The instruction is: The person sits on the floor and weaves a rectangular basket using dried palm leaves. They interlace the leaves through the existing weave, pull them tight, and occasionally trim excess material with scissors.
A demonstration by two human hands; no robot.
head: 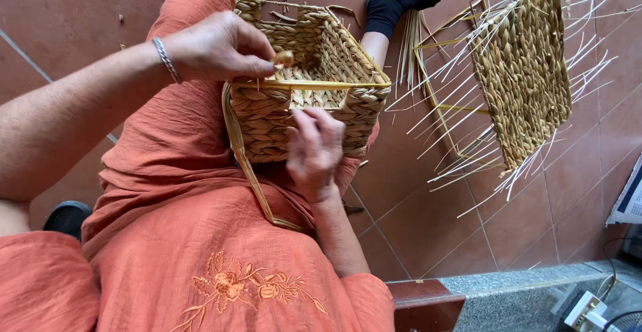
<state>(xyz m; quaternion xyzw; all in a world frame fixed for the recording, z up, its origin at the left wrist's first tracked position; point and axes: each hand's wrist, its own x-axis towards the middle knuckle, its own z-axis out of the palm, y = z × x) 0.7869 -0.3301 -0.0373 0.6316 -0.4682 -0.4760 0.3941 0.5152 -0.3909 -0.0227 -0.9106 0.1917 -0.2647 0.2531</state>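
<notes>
Pinching strands, both hands (267,98) work a woven basket (314,84) beside an unfinished frame (521,71).

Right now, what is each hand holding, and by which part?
Left hand pinches a strand end at the woven basket rim; right hand presses the basket's front wall.

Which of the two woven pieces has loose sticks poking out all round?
The flat panel lying on the floor tiles; the basket on the lap has a finished rim.

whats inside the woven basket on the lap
Inside the woven basket only its braided floor and inner walls show, nothing loose. The left hand and the near rim hide the front part.
</notes>
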